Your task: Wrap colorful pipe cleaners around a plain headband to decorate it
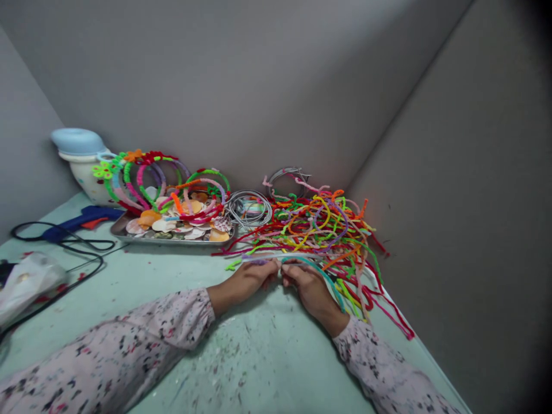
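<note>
My left hand and my right hand meet fingertip to fingertip just above the table, both closed in a pinch. A teal pipe cleaner runs from my right fingertips and curves over the back of that hand. Along the top of both hands lies a pale grey, wire-like strip, with a short purple fuzzy part by my left fingers. Exactly how the strip and the teal pipe cleaner join at the fingertips is hidden. Right behind my hands spreads a tangled pile of coloured pipe cleaners.
A metal tray holds shells and several pipe-cleaner-wrapped hoops. Coils of grey wire lie beside it. Leftward are a blue glue gun, its black cord, a white plastic bag and a blue-lidded container. Walls stand behind and right.
</note>
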Action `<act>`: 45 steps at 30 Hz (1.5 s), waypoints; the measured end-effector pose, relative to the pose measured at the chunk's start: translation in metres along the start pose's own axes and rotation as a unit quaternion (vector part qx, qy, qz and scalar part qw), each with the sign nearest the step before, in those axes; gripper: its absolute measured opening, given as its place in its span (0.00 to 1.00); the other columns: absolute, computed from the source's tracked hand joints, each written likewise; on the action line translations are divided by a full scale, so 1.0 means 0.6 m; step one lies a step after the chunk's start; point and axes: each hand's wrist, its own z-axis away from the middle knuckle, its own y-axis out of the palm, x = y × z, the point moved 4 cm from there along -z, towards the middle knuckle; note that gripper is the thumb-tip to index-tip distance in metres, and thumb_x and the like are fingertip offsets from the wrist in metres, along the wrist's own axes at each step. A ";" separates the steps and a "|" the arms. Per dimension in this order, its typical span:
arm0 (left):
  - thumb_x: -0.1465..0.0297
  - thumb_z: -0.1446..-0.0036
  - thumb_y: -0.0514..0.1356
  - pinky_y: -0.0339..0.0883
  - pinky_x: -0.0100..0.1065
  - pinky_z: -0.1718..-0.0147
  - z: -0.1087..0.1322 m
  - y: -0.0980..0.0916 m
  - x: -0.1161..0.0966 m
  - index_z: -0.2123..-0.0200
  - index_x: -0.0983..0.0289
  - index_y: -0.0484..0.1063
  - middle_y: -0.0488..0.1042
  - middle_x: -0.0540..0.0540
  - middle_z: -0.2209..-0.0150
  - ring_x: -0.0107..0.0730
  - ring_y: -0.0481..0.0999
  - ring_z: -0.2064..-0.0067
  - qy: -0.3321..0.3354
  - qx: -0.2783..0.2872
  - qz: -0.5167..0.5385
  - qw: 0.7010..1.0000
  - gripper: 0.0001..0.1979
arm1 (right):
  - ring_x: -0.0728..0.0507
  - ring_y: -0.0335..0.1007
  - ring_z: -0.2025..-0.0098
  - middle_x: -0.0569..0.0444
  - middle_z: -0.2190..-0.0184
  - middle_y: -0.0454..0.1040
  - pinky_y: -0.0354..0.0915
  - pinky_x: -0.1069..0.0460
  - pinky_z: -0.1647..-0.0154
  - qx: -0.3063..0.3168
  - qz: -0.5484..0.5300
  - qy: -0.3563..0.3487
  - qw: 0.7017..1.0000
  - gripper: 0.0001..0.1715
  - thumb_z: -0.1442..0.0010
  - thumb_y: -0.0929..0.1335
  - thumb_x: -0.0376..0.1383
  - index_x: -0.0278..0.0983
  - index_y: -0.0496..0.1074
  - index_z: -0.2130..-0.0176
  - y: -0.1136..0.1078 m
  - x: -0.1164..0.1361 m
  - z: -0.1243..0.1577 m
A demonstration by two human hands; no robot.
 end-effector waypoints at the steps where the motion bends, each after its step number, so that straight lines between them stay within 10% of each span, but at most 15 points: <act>1: 0.62 0.40 0.49 0.53 0.31 0.75 -0.003 -0.001 0.003 0.79 0.63 0.63 0.62 0.49 0.80 0.27 0.61 0.76 0.004 -0.007 0.009 1.000 0.18 | 0.47 0.64 0.74 0.57 0.80 0.68 0.61 0.52 0.71 -0.005 0.003 -0.005 1.000 0.07 0.46 0.67 0.39 0.38 0.71 0.73 0.002 0.005 0.002; 26: 0.65 0.46 0.50 0.51 0.28 0.81 -0.010 0.001 -0.004 0.79 0.65 0.62 0.60 0.48 0.81 0.22 0.58 0.81 -0.025 0.017 0.176 0.984 0.13 | 0.46 0.64 0.77 0.56 0.75 0.72 0.63 0.50 0.75 -0.031 0.016 -0.063 0.997 0.08 0.47 0.69 0.38 0.42 0.75 0.64 0.016 0.037 0.011; 45: 0.65 0.44 0.50 0.51 0.30 0.79 -0.011 -0.005 -0.008 0.80 0.64 0.63 0.60 0.49 0.81 0.25 0.58 0.80 0.006 -0.002 0.090 0.996 0.15 | 0.47 0.64 0.78 0.56 0.76 0.71 0.64 0.51 0.76 -0.014 0.014 -0.046 0.999 0.12 0.48 0.70 0.41 0.40 0.74 0.62 0.017 0.036 0.007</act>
